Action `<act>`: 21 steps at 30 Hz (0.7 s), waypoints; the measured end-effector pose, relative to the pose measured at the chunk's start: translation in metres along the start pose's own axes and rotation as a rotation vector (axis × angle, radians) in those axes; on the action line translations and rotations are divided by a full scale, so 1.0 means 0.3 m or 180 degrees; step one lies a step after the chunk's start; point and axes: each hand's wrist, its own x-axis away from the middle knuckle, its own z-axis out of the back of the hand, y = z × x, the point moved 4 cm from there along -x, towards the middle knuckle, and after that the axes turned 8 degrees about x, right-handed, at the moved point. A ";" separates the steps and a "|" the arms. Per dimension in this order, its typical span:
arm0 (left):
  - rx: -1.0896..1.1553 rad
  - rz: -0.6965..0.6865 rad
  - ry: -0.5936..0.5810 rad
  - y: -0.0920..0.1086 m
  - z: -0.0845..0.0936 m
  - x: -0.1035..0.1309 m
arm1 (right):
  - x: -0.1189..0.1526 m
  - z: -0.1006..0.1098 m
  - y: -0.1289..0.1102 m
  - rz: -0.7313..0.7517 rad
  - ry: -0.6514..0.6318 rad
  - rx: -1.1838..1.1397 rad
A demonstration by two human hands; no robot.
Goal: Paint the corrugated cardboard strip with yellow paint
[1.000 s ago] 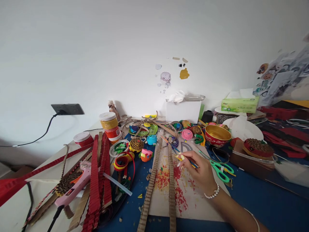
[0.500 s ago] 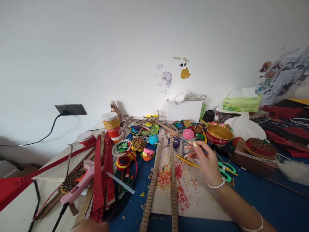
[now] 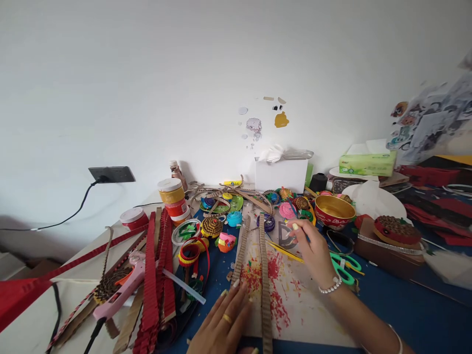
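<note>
My left hand (image 3: 223, 319) lies palm down with fingers stretched over the lower part of a brown corrugated cardboard strip (image 3: 242, 248). A second brown corrugated strip (image 3: 264, 280) runs alongside, to the right of that hand. Both strips rest on a white board (image 3: 306, 314) stained with red and yellow paint. My right hand (image 3: 311, 248) is raised over the board, thumb and fingers pinched around a thin blue stick (image 3: 292, 207), mostly hidden by the fingers. Below its fingertips lies a yellow stick (image 3: 285, 251). Green-handled scissors (image 3: 344, 268) lie beside the right wrist.
A pink glue gun (image 3: 123, 285) rests at left among red corrugated strips (image 3: 149, 280). Paint jars (image 3: 171, 191) stand behind them. Coiled paper pieces (image 3: 212, 227) crowd the back. A red and gold bowl (image 3: 335, 211) is at right, near a tissue pack (image 3: 367, 163).
My left hand has come in from the bottom left and now lies on the left cardboard strip. The blue stick in my right hand has tilted more upright. The view has shifted slightly.
</note>
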 end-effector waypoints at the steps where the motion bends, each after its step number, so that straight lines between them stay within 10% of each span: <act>1: -0.0418 -0.0212 -0.0082 -0.004 -0.018 -0.004 | 0.001 -0.006 0.000 0.0064 -0.0070 0.0139; 12: -0.1074 -0.0075 -0.0278 -0.043 -0.050 0.048 | 0.026 -0.068 0.059 0.0321 -0.0649 0.1145; 21: -0.0307 0.1090 -0.0042 -0.083 0.145 -0.012 | 0.024 -0.075 0.071 0.0347 -0.0818 0.1489</act>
